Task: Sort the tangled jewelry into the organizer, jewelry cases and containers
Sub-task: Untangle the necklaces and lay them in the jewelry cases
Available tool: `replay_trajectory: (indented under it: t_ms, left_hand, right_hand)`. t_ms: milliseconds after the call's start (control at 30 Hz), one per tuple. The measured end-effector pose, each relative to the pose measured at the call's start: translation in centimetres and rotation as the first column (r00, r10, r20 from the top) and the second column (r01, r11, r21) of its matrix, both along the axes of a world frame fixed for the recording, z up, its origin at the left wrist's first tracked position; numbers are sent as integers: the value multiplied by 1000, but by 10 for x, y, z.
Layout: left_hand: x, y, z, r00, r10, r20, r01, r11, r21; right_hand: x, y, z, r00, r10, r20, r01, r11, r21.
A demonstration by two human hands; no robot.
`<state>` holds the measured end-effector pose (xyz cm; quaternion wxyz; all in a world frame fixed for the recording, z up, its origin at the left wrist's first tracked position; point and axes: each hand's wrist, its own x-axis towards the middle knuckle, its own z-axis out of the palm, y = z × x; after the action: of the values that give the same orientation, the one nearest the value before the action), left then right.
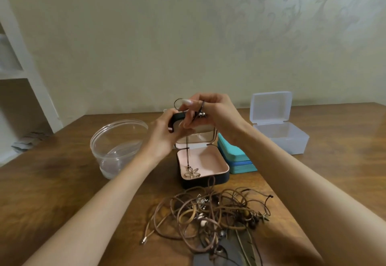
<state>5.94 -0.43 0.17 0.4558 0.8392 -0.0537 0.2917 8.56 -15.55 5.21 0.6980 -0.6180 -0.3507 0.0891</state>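
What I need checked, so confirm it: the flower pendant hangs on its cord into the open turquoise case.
Wrong case. The head view shows the flower pendant hanging on its cord into the open black case, which is pink inside. The turquoise case sits shut beside it.

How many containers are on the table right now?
4: a round clear tub at left, an open dark case in the middle, a teal case beside it, a clear lidded box at right. Others may be hidden.
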Motion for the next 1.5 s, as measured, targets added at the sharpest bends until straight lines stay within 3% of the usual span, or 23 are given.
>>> replay_trajectory:
  t_ms: [200, 433, 600, 767, 933, 1033, 1133, 1200, 1367, 1500]
  left_hand:
    - [-4, -3, -6, 994, 74, 84, -77, 996, 37]
    - [-4, 0, -4, 945, 267, 191, -291, 951, 108]
    - [-4, -1, -1, 943, 298, 146, -313, 945, 95]
    - [-6, 1, -2, 952, 286, 113, -295, 953, 72]
    - [-4, 1, -2, 963, 252, 94, -256, 966, 43]
    - [-4, 0, -2, 960, 264, 96, -272, 959, 80]
    - [-4, 1, -1, 963, 261, 63, -265, 962, 64]
    - [-4, 3, -1, 964, 262, 49, -264, 962, 62]
    - [-2, 4, -3, 954, 292, 64, -296, 952, 82]
    - [-3, 4, -4, 950, 305, 67, -311, 940, 139]
  right_hand:
    - [-5, 5, -5, 999, 51, 3, -51, 998, -24]
    - [-7, 7, -2, 993, 99, 70, -93, 992, -82]
    - [-4, -9, 18, 979, 133, 152, -97, 970, -222]
    - [-10, -30, 40, 940, 202, 273, 0, 804, -595]
    - [-14, -19, 32, 901, 102, 422, 251, 670, -699]
    - [-12, -9, 20, 792, 88, 605, 463, 560, -687]
    - [-8, 3, 4, 604, 86, 792, 693, 435, -575]
    - [-7, 8, -4, 532, 56, 845, 761, 405, -506]
    - [-5, 10, -12, 471, -16, 882, 825, 363, -433]
    - [0, 8, -15, 506, -62, 860, 799, 408, -441]
